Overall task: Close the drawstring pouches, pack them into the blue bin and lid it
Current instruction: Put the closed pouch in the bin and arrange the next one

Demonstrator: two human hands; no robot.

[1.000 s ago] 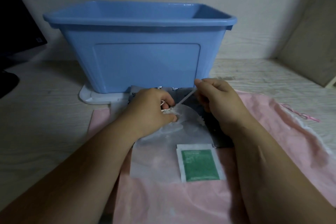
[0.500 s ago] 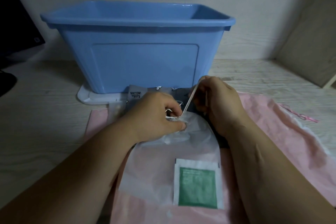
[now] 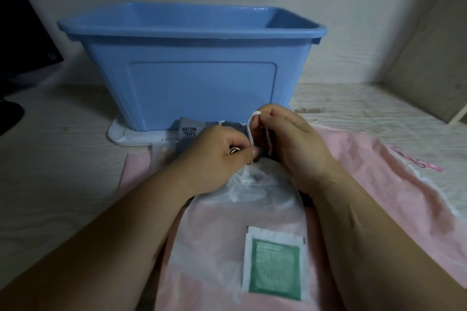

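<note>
Cord (image 3: 249, 129) pulled higher, sheer pouch (image 3: 227, 230) cinched (green sachet (image 3: 276, 267) inside)

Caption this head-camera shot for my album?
Left hand grips a white pouch; right hand pinches its drawstring, blue bin behind.

A sheer white pouch (image 3: 242, 212), mouth gathered at its far end and cord (image 3: 250, 131) looped up, lies on a flat pink pouch (image 3: 379, 184). Beyond, a grey printed pouch (image 3: 199, 129) lies just beside the open blue bin (image 3: 202, 88), which stands on its white lid (image 3: 126, 137).
</note>
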